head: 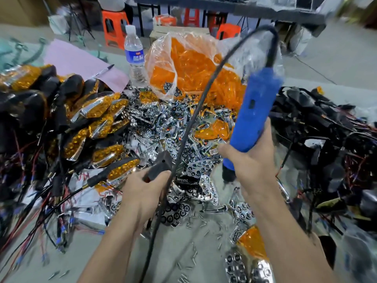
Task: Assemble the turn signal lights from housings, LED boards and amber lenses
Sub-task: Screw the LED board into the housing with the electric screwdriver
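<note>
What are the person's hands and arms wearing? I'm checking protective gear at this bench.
Nothing that shows. The left hand and right hand are bare: no gloves, rings or tape. The left forearm and right forearm are uncovered down to the frame's bottom edge, with no sleeves, watch or wristband in view.

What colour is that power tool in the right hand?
The power tool is bright blue; the head view shows it.
</note>
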`<move>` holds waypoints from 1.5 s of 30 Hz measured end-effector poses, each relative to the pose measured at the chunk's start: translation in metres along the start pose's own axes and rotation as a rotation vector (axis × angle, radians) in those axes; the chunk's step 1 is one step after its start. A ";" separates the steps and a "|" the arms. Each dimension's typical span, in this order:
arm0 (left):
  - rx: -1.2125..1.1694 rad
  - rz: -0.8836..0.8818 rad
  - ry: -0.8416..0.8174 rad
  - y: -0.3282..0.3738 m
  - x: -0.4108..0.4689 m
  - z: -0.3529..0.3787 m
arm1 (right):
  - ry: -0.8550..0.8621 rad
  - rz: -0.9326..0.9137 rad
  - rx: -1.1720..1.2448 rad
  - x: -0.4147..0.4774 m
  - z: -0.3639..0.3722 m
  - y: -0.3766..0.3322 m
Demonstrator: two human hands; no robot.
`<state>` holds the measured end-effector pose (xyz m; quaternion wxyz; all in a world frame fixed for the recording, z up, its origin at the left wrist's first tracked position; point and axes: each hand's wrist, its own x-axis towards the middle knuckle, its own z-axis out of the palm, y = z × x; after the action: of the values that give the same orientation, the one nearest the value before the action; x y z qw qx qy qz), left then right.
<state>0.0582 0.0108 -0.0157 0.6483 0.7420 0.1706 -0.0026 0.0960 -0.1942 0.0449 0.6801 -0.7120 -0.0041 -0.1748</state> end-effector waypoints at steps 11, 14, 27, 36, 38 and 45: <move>0.082 0.047 0.024 0.001 -0.009 0.001 | 0.135 0.383 0.915 -0.010 0.014 0.006; 0.138 0.058 0.068 0.002 -0.009 0.001 | 0.132 0.434 1.046 -0.010 0.011 0.007; 0.386 0.113 0.254 0.006 -0.008 0.006 | -0.067 0.202 1.037 -0.011 0.005 0.009; 0.394 0.070 0.227 0.007 -0.007 0.007 | -0.145 0.107 1.015 -0.010 0.005 0.006; 0.394 0.066 0.219 0.007 -0.008 0.006 | -0.139 0.107 1.009 -0.010 0.005 0.007; 0.404 0.058 0.201 0.008 -0.008 0.005 | -0.139 0.145 1.044 -0.012 0.003 0.014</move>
<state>0.0542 0.0035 -0.0074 0.4661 0.8580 0.2086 0.0558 0.0892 -0.1899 0.0287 0.9525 -0.2871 -0.0862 -0.0543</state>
